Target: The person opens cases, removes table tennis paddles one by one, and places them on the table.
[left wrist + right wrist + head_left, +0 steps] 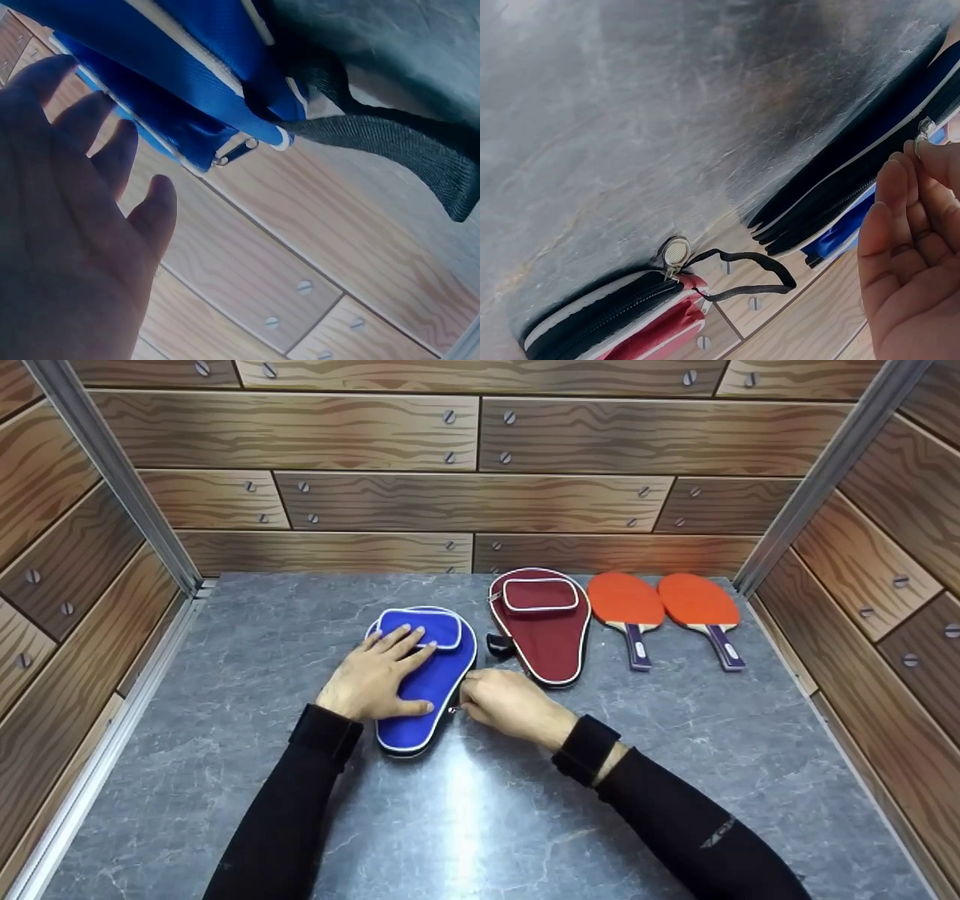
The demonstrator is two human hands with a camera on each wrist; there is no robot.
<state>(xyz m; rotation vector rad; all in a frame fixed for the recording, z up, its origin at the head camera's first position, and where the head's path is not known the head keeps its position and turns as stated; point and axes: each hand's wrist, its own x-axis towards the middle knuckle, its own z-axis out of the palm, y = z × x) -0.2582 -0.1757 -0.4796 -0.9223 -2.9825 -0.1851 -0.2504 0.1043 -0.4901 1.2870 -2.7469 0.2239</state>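
A blue table tennis paddle case (416, 682) with white piping lies on the grey table, its wide end away from me. Across its front and small zipped pocket (442, 626), my left hand (373, 679) rests with fingers spread. At the case's right edge, my right hand (506, 701) pinches the metal zipper pull (922, 135) between thumb and fingers. The right wrist view shows the black zipper band (840, 199) along that edge. From the blue case a black strap (375, 135) hangs out in the left wrist view.
A dark red paddle case (547, 637) lies just beyond my right hand, its black strap loop (499, 645) toward the blue case. To its right are two orange-red table tennis paddles (626, 598), handles toward me. Wood-patterned walls (375, 435) enclose the table on three sides.
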